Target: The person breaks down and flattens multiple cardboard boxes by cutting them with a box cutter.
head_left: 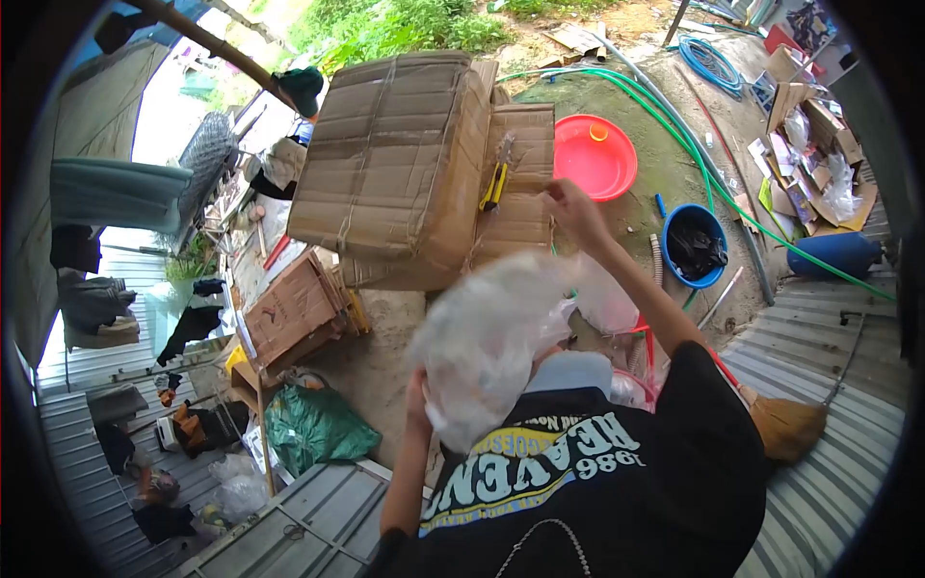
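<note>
A large stack of cardboard boxes [414, 164] is seen filling the middle of the sandy ground [381, 356], with corrugated sheeting [829, 356] bounding the right edge and open ground left beside the red basin [594, 159]. A crumpled clear plastic bag [491, 337] is gripped from below by the left hand [416, 397]. The right hand [570, 207] is raised against the box edge, fingers pinched; what is pinched cannot be told. A yellow cutter [495, 183] is lying on the box.
</note>
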Demonstrator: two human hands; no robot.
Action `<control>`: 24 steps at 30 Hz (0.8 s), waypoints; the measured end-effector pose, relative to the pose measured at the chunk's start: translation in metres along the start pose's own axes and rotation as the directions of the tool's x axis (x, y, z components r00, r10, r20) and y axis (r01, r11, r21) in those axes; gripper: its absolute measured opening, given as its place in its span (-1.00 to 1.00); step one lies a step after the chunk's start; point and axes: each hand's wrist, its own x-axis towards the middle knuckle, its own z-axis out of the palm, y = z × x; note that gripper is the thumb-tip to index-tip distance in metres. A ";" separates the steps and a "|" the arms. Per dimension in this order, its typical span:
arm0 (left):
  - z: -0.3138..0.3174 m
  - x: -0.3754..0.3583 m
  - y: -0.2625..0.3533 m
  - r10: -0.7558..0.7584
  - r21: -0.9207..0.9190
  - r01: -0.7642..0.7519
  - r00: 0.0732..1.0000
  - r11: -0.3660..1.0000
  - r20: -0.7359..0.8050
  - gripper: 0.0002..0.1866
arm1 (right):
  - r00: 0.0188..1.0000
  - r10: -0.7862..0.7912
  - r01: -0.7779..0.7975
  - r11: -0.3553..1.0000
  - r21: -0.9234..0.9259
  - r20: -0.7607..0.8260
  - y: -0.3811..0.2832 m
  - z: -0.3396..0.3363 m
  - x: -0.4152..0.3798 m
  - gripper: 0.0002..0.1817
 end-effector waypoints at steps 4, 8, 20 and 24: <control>0.029 -0.006 0.021 0.092 0.087 -0.114 0.970 0.990 0.225 -0.56 | 0.916 -0.397 0.390 0.855 -0.341 0.051 -0.084 -0.041 -0.142 -0.46; -0.007 -0.020 0.040 -0.122 -0.059 0.137 0.971 0.989 0.204 -0.60 | 0.960 -0.271 0.275 0.883 -0.381 0.067 -0.094 0.027 -0.212 0.05; -0.250 -0.307 0.111 0.813 0.005 -0.813 0.582 0.582 0.032 -0.67 | -0.269 -0.344 0.106 0.918 0.382 0.900 -0.175 0.388 -0.388 -0.70; -0.436 -0.380 0.022 0.755 0.353 -0.728 0.337 0.588 -0.563 -0.65 | 0.121 -0.281 0.357 0.907 0.222 0.952 -0.206 0.386 -0.383 -0.83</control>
